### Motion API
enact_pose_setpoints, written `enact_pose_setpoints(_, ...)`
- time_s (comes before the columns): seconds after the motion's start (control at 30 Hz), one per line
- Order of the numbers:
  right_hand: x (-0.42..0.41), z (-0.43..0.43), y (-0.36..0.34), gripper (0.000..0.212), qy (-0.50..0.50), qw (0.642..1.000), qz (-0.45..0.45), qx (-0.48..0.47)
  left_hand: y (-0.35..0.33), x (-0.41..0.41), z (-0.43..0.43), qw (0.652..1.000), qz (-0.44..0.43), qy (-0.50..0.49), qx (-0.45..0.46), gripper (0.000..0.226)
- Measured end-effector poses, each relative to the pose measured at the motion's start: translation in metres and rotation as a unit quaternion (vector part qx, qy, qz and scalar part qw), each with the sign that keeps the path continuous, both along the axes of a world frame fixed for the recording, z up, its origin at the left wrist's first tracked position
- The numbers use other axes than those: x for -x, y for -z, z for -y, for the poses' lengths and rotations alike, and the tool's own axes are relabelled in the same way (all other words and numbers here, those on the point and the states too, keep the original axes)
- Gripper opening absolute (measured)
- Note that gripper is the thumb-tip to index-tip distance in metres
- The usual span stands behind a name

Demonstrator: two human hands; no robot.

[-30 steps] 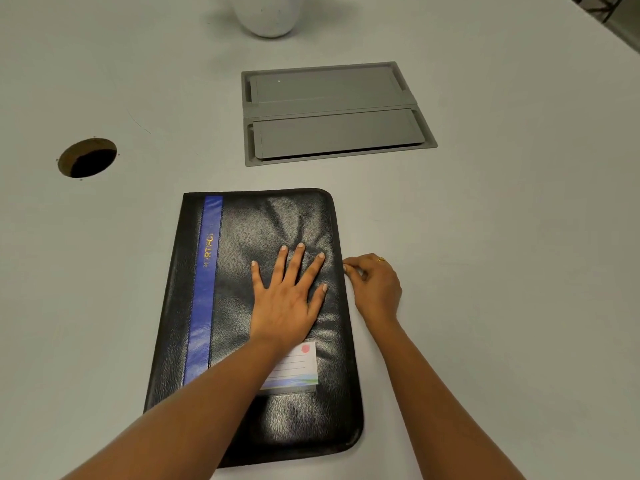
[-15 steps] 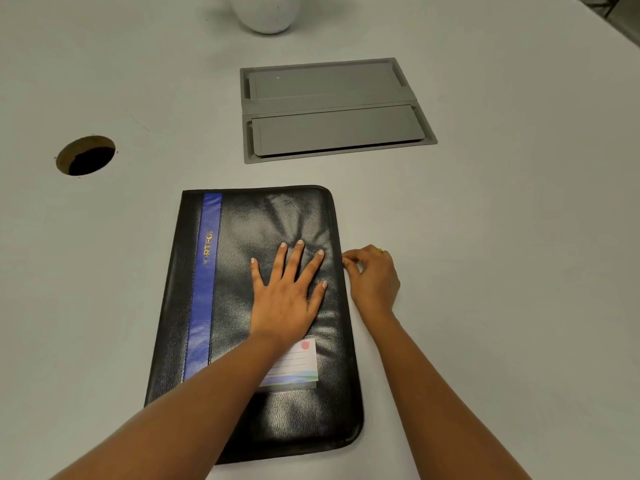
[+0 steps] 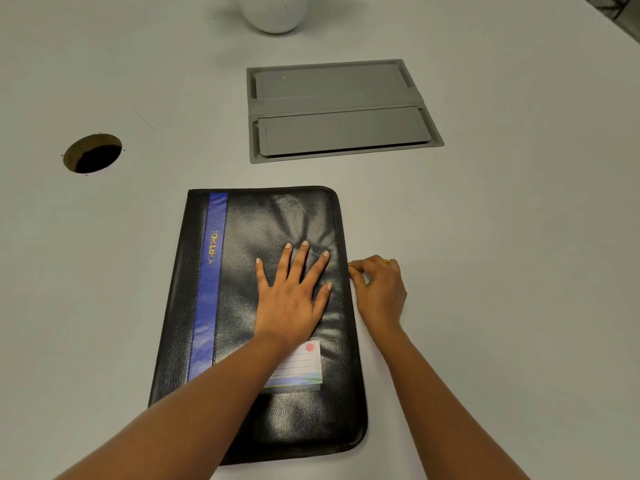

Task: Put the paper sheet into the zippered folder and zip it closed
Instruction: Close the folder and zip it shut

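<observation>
The black zippered folder (image 3: 277, 220) lies closed and flat on the pale worktop (image 3: 519, 271), its long sides running from near to far. It sits slightly left of the middle. A blue stripe (image 3: 207, 289) with gold lettering runs along its left side. A small label card (image 3: 306, 367) sits in a pocket on the cover toward the near right, partly under the person's left forearm.

The left hand (image 3: 291, 299) lies palm down on the cover with its fingers straight and spread, pressing the soft leather so that it creases around the fingertips.

The right hand (image 3: 379, 292) rests on the worktop just beside the folder's right edge, about halfway along. Its fingers are curled, and thumb and forefinger are pinched together right at that edge. What they grip there is too small to make out. There is a gold ring (image 3: 385, 261) on one finger.

Beyond the folder, a grey double-flap panel (image 3: 341, 110) is set into the worktop. A round hole (image 3: 92, 153) is at far left, and the base of a white rounded object (image 3: 275, 12) stands at the far edge.
</observation>
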State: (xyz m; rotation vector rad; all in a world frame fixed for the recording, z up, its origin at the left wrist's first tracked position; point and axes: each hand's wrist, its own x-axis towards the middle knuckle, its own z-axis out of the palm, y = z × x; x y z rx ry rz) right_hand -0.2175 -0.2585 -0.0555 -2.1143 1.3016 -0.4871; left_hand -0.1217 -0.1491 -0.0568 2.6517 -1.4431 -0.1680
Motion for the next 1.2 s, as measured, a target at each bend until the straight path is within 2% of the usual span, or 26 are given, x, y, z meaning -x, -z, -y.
enact_pose_setpoints(0.3, 0.001, 0.004, 0.001, 0.013, -0.010, 1.000, 0.001, 0.011, 0.001, 0.000, 0.000, 1.000, 0.002, -0.002, 0.001, 0.056)
enact_pose_setpoints(0.73, -0.036, 0.023, 0.002, 0.012, 0.068, 0.997, 0.021, 0.004, -0.001, 0.000, 0.000, 1.000, 0.002, -0.001, -0.007, 0.056)
enact_pose_setpoints(1.2, -0.069, 0.074, -0.011, 0.017, 0.033, 0.999, 0.003, 0.004, -0.001, 0.000, 0.000, 1.000, 0.006, -0.006, -0.008, 0.056)
